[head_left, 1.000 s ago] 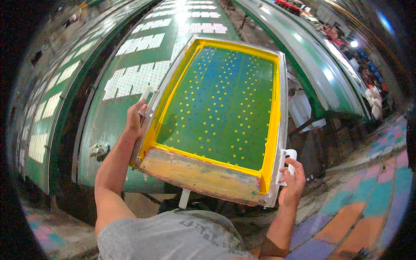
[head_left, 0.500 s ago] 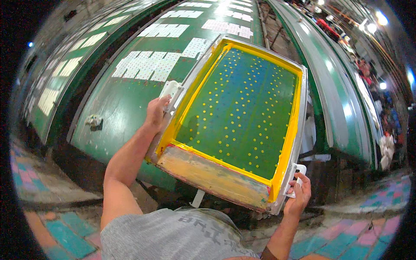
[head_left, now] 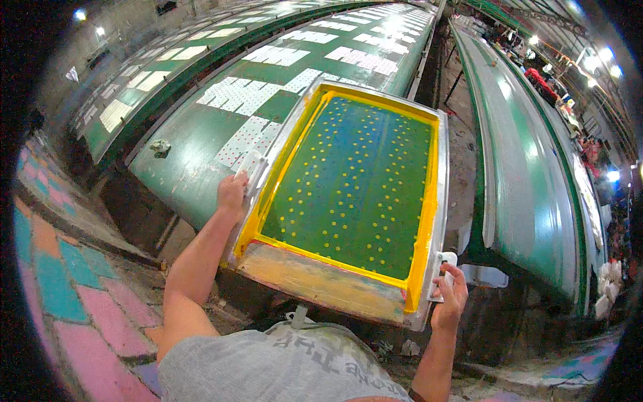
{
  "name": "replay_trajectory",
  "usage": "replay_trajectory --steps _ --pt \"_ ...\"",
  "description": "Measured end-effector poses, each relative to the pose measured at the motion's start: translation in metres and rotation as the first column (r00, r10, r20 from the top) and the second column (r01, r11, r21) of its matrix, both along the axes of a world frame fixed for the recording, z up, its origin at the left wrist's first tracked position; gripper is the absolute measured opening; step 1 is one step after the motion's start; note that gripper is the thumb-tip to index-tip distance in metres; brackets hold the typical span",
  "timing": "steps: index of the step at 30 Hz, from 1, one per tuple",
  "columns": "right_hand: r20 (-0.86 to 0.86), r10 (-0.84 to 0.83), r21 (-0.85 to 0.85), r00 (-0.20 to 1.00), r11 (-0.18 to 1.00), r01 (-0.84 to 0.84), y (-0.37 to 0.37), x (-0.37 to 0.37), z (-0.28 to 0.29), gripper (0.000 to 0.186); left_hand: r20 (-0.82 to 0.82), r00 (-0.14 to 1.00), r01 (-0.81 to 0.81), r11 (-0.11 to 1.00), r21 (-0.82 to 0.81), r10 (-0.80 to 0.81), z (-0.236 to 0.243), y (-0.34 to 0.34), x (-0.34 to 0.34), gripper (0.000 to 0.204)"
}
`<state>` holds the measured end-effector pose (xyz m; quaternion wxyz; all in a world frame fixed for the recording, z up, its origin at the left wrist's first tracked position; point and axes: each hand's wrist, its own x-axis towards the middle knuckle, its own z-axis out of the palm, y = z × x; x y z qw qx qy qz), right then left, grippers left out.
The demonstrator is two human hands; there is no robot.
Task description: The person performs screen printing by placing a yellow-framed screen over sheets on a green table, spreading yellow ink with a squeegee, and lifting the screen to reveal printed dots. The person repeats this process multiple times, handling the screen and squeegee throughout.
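A screen printing frame (head_left: 435,201) with metal sides is held in front of me, slightly tilted. Yellow ink edges its green-blue mesh (head_left: 341,187), which shows rows of small yellow dots. My left hand (head_left: 232,193) is closed on a white handle (head_left: 249,163) at the frame's left side. At the lower right corner, my right hand (head_left: 450,298) grips another white handle (head_left: 447,258). White fabric pieces with red dots (head_left: 246,142) lie on the green table just beyond the frame's left edge, partly hidden by it.
The long green printing table (head_left: 181,177) carries rows of dotted white pieces (head_left: 234,94) and a small crumpled lump (head_left: 159,147). Another long green table (head_left: 529,181) runs along the right, and a third (head_left: 107,137) along the left. Coloured paving (head_left: 80,288) covers the floor at left.
The frame has shifted left, together with both my hands. More dotted white pieces now show beside its upper left edge, and my view has turned somewhat. Both grips stay the same.
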<state>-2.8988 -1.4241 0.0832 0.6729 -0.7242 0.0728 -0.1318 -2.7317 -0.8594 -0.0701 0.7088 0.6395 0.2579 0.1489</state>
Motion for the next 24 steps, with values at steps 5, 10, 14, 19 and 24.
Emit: replay_trajectory --steps 5,10,14,19,24 --pt "-0.051 0.102 0.039 0.993 0.994 -0.100 -0.001 0.007 0.009 0.048 0.083 0.988 -0.128 0.990 -0.054 0.132 -0.005 0.026 -0.054 0.020" --pt "-0.092 0.283 0.005 0.955 0.959 -0.284 0.000 0.005 0.019 0.045 0.099 0.961 -0.247 0.963 -0.110 0.258 0.002 0.063 -0.142 0.024" --pt "-0.145 0.393 0.012 0.908 0.919 -0.395 -0.005 0.017 0.039 0.047 0.022 0.960 -0.275 0.958 -0.077 0.277 0.001 0.070 -0.209 0.032" --pt "-0.158 0.512 -0.010 0.845 0.854 -0.519 -0.011 0.066 0.054 0.048 -0.006 0.910 -0.413 0.904 -0.113 0.416 -0.021 0.043 -0.238 0.036" --pt "-0.196 0.544 0.006 0.815 0.832 -0.554 -0.021 0.102 0.060 0.050 -0.033 0.887 -0.455 0.860 -0.233 0.461 -0.001 0.004 -0.241 0.037"
